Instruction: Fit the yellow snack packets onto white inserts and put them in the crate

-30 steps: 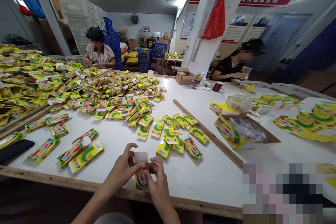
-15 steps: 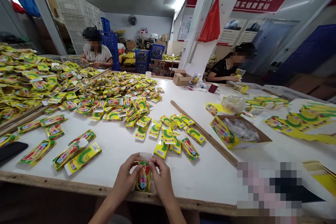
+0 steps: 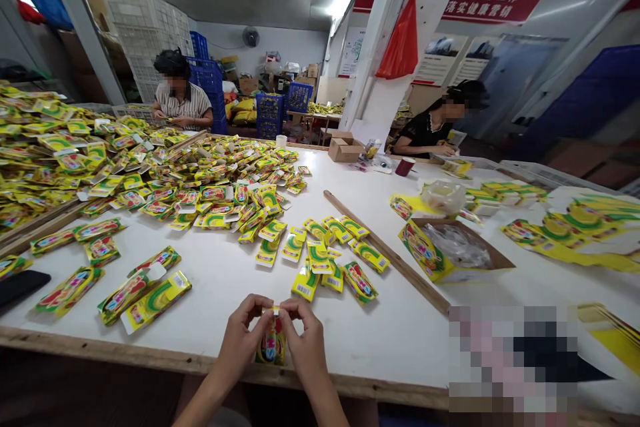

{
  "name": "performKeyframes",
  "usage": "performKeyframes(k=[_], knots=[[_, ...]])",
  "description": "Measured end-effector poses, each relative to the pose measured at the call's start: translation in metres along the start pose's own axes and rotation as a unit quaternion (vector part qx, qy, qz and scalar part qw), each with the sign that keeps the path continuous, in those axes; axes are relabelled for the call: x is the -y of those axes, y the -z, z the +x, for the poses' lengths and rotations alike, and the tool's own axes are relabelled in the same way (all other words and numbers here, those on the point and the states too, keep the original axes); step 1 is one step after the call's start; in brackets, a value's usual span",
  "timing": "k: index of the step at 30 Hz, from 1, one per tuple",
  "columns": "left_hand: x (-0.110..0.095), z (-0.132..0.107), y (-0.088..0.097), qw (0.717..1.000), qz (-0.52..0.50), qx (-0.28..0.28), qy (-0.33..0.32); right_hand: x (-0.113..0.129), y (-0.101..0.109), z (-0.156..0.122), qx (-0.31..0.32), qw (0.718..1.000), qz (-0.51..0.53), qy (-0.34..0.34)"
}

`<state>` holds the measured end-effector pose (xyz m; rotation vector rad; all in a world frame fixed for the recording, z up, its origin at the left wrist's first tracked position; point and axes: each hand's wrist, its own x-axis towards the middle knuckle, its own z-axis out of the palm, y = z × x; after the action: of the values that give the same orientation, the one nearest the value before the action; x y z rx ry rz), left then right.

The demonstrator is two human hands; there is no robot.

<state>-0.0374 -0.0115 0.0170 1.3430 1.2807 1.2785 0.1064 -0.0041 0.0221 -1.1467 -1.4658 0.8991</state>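
Observation:
A small yellow and green printed carton [image 3: 271, 345] stands at the table's front edge, its printed face toward me. My left hand [image 3: 246, 328] grips the carton's upper left side, thumb on the face and fingers at the top. On the other side my right hand [image 3: 301, 330] pinches the top right corner in the same way. The fingertips of both hands nearly meet at the top flap, which they partly cover. Beyond my hands lies a loose group of similar cartons [image 3: 319, 257], and several more cartons [image 3: 156, 300] rest to the left.
A large heap of cartons [image 3: 215, 173] covers the table's back left. A wooden strip [image 3: 387, 250] runs across the white table, with an open display box [image 3: 453, 250] holding clear plastic to its right. A dark phone [image 3: 23, 287] lies far left. Two people sit across the table.
The white flap that stood up at the top of the carton is now folded down under my fingertips. My hands have drawn closer together. The view has shifted slightly.

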Motion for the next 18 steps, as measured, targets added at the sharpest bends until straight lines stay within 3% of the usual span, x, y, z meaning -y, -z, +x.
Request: performKeyframes(k=[8, 18], knots=[[-0.004, 0.008, -0.004, 0.998, -0.046, -0.032, 0.034, 0.004, -0.006, 0.011, -0.015, 0.999, 0.024, -0.037], [0.001, 0.000, 0.003, 1.000, 0.002, 0.010, -0.002, -0.008, -0.006, -0.002, 0.035, 0.995, 0.072, -0.054]])
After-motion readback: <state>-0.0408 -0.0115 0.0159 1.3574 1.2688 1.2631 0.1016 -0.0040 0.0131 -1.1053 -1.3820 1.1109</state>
